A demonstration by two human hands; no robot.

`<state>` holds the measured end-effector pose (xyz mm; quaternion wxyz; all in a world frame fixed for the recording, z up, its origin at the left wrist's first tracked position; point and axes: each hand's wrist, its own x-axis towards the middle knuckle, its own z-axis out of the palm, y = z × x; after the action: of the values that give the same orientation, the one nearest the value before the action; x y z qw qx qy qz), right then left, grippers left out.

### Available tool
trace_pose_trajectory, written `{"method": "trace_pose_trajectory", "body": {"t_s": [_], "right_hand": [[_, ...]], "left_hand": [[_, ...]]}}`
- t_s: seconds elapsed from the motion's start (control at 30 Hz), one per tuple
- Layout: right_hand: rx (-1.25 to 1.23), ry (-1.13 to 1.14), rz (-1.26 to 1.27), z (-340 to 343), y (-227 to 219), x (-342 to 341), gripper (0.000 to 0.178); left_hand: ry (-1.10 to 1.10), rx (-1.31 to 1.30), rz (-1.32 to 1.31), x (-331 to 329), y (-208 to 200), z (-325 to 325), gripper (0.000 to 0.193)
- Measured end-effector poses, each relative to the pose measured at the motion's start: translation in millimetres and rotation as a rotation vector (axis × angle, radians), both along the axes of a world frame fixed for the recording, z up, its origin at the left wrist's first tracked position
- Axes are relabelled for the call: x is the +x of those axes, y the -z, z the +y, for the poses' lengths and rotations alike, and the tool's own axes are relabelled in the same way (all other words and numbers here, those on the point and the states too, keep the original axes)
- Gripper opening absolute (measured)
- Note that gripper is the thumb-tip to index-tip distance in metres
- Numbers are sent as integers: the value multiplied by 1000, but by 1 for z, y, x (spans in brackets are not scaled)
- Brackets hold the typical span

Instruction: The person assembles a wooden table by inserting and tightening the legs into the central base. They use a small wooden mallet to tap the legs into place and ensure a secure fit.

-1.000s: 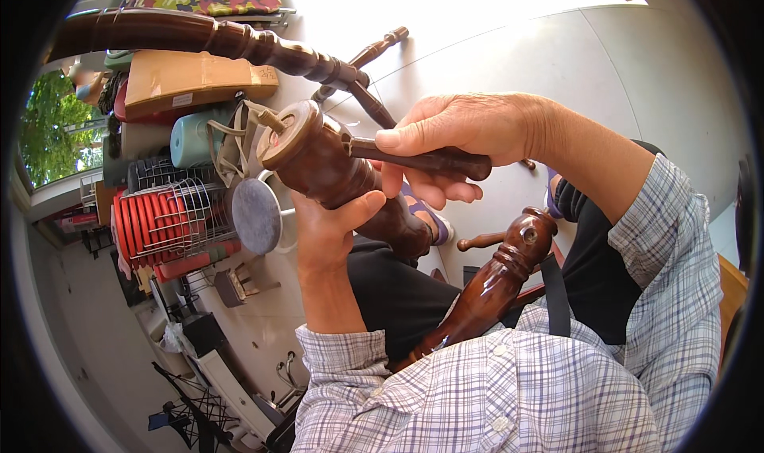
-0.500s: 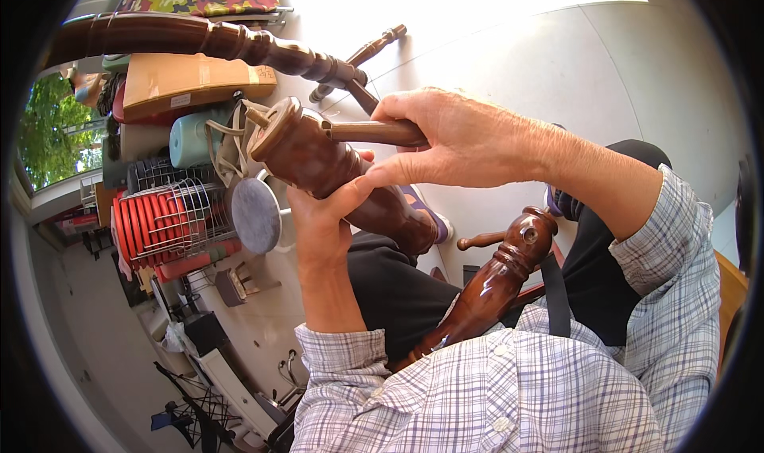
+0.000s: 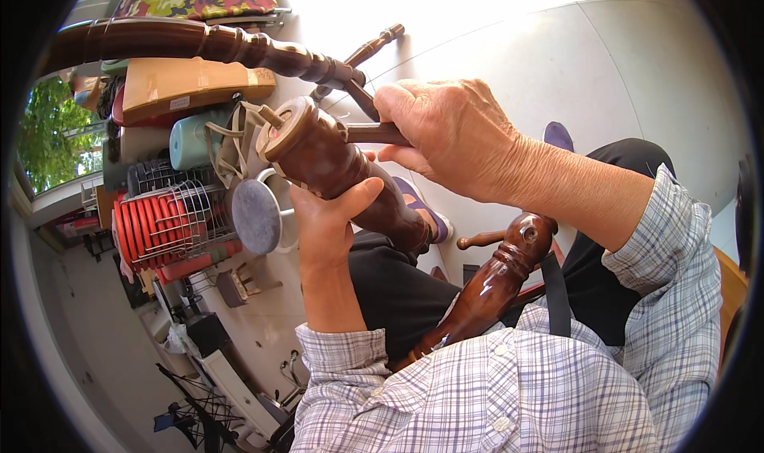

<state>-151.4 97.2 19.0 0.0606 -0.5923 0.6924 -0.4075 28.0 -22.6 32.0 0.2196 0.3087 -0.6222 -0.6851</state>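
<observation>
A thick turned post of dark brown wood [image 3: 312,162] slants across the middle of the head view, a light wooden dowel [image 3: 270,117] jutting from its upper end. My left hand [image 3: 328,222] wraps round it from below, thumb lying along its side. My right hand [image 3: 465,138] is closed round a thinner wooden rung [image 3: 370,134], which meets the post at its side near the top. How deep the rung sits cannot be seen. Against my lap and shirt leans a second glossy turned post [image 3: 493,282], with a round hole near its upper end.
A curved dark wood rail [image 3: 159,41] arches over the upper left, joined to slimmer turned pieces [image 3: 374,48]. A knobbed peg [image 3: 481,240] sits beside the second post. Leftward are a grey round stool [image 3: 256,212], red items in a wire rack [image 3: 151,226] and a cardboard box [image 3: 191,83].
My right hand has turned over on the rung, knuckles now upward. The post's top has shifted slightly right. My left thumb has moved away from the right hand.
</observation>
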Motion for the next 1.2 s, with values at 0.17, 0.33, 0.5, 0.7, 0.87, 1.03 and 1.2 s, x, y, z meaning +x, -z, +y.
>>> {"method": "trace_pose_trajectory", "body": {"t_s": [0.17, 0.33, 0.5, 0.7, 0.87, 1.03, 1.2], "right_hand": [[322, -308, -701, 4, -19, -24, 49], [367, -466, -994, -1, -12, -38, 44], [305, -378, -880, 2, -11, -34, 32], [249, -351, -806, 3, -4, -25, 33], [390, -366, -816, 3, -9, -35, 34], [408, -325, -791, 4, -9, -36, 33], [397, -308, -806, 5, -11, -36, 31]], "left_hand": [[2, 22, -3, 3, -6, 0, 61], [41, 24, 2, 3, -8, -4, 62], [28, 6, 3, 4, -6, -2, 64], [-14, 71, 34, 5, -6, -3, 67], [6, 50, 46, 5, -7, -4, 68], [67, 64, 73, 8, -5, -8, 68], [160, 192, 221, 10, -6, -9, 68]]}}
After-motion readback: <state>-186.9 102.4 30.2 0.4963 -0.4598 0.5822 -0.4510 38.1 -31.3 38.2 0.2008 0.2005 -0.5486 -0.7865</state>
